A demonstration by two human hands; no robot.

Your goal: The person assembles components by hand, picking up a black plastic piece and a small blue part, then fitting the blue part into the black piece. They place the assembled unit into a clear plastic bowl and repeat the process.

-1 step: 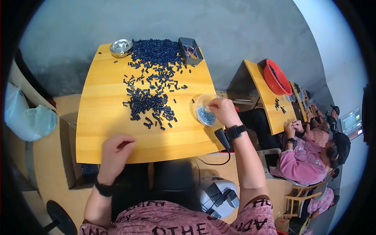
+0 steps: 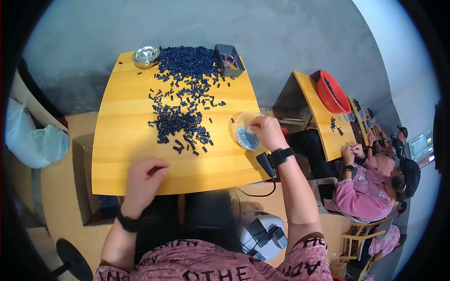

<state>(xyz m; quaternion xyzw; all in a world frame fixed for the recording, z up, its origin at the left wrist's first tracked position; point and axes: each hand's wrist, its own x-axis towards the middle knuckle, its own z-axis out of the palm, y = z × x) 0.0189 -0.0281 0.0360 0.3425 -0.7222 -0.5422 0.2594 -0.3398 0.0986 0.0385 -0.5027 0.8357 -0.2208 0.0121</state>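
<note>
My right hand (image 2: 269,133) is over the clear round tub (image 2: 257,115) at the right of the table, its fingers pinched together at the rim. Small bluish metallic pieces (image 2: 247,139) lie in the tub. Whatever the pinch holds is too small to make out. Above the table's front edge, my left hand (image 2: 146,180) has its thumb and fingers closed together; its grip is hidden. A loose group of short dark blue tubular parts (image 2: 178,124) lies beyond it, mid-table. A larger heap of the same parts (image 2: 187,61) covers the far edge.
A shiny metal bowl (image 2: 146,55) stands at the far left corner, a dark grey bin (image 2: 228,70) at the far right. On the neighbouring table (image 2: 323,126) sits a red basin (image 2: 335,93); a person in pink (image 2: 361,196) works there. A cardboard box (image 2: 84,187) is at lower left.
My left hand has shifted slightly to the right and remains closed. My right hand stays at the tub, nearly unmoved.
</note>
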